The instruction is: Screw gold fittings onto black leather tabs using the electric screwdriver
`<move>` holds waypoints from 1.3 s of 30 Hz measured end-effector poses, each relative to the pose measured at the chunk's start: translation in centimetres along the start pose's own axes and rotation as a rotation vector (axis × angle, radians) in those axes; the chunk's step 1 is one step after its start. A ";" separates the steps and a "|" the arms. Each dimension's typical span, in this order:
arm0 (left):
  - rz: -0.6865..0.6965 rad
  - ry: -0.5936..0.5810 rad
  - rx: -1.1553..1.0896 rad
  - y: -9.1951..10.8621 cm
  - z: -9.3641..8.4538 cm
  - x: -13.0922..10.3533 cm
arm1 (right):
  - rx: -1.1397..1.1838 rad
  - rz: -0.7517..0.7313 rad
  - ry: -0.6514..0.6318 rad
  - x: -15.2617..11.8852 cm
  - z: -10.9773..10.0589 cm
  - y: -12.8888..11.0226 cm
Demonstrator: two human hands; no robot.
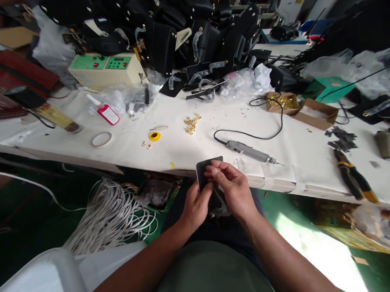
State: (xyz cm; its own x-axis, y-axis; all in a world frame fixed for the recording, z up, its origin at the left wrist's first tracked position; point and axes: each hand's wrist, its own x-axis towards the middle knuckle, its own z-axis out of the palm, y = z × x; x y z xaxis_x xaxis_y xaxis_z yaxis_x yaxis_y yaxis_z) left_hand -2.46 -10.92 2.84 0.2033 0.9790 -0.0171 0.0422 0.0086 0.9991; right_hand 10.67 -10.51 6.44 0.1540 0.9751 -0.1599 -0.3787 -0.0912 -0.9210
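In front of my lap, at the table's near edge, my left hand (195, 204) is closed on a black flat panel with rounded corners (203, 167), its thumb on the face. My right hand (234, 187) is over the same panel, its thumb and fingertips pinched together close to the surface. Whatever sits between those fingertips is too small or hidden to make out. Beyond the hands, a grey electric screwdriver (249, 151) with a cable lies on the table. Small gold metal fittings (191, 124) form a pile, with a few more (146, 145) near a yellow ring-shaped roll (154, 136).
On the white table (177, 156) are a red glue bottle (108, 114), a tape ring (101, 139), a hammer (48, 113), pliers (354, 175) and a cardboard box of gold parts (283, 102). Behind stand a control box (103, 72) and piled black bags (160, 42). White cord (107, 220) lies below.
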 end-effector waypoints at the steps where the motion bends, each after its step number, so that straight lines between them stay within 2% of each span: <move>1: -0.062 0.046 -0.049 0.0 -0.1 0.1 | 0.027 0.013 -0.028 0.1 -0.1 -0.2; 4: -0.157 0.134 -0.175 -0.4 -0.5 0.5 | -0.013 -0.063 0.016 0.4 -1.5 -0.8; 6: -0.184 0.160 -0.255 -0.5 -0.7 0.6 | -0.203 -0.185 0.071 0.4 -2.7 -1.1; 8: -0.197 0.146 -0.313 -0.1 -0.9 0.5 | -0.450 -0.313 0.062 0.2 -3.7 -1.2; 10: -0.190 0.076 -0.308 0.8 -0.9 0.2 | -0.645 -0.397 0.000 -0.3 -4.2 -1.1; 13: -0.133 -0.019 -0.184 2.5 -0.8 -0.4 | -0.776 -0.423 -0.035 -0.9 -4.0 -0.9; 17: -0.054 -0.020 -0.062 3.7 -0.4 -1.2 | -0.872 -0.453 0.032 -1.6 -3.0 -1.2; 20: -0.048 -0.019 -0.050 3.7 -0.3 -1.4 | -0.964 -0.575 0.044 -1.9 -2.6 -1.8; 23: -0.072 -0.016 -0.082 3.9 -0.5 -1.3 | -1.044 -0.719 0.003 -1.8 -3.1 -2.2; 26: -0.093 -0.021 -0.101 4.5 -0.9 -1.0 | -1.076 -0.786 -0.094 -1.4 -4.1 -2.3; 29: -0.106 -0.044 -0.127 5.0 -1.2 -0.8 | -1.049 -0.758 -0.168 -1.1 -4.9 -2.3; 34: -0.134 -0.127 -0.182 5.2 -1.5 -0.6 | -0.922 -0.786 -0.204 -1.2 -5.1 -2.8; 39: -0.116 -0.155 -0.178 5.1 -1.7 -0.5 | -0.850 -0.823 -0.324 -1.0 -5.4 -3.7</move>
State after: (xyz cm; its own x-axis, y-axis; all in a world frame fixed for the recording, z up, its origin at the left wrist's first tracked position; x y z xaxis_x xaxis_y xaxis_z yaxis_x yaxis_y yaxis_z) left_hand -4.01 -10.99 8.01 0.3555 0.9264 -0.1240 -0.0959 0.1681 0.9811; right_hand 16.81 -12.20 8.08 -0.2138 0.7985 0.5628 0.4591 0.5907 -0.6636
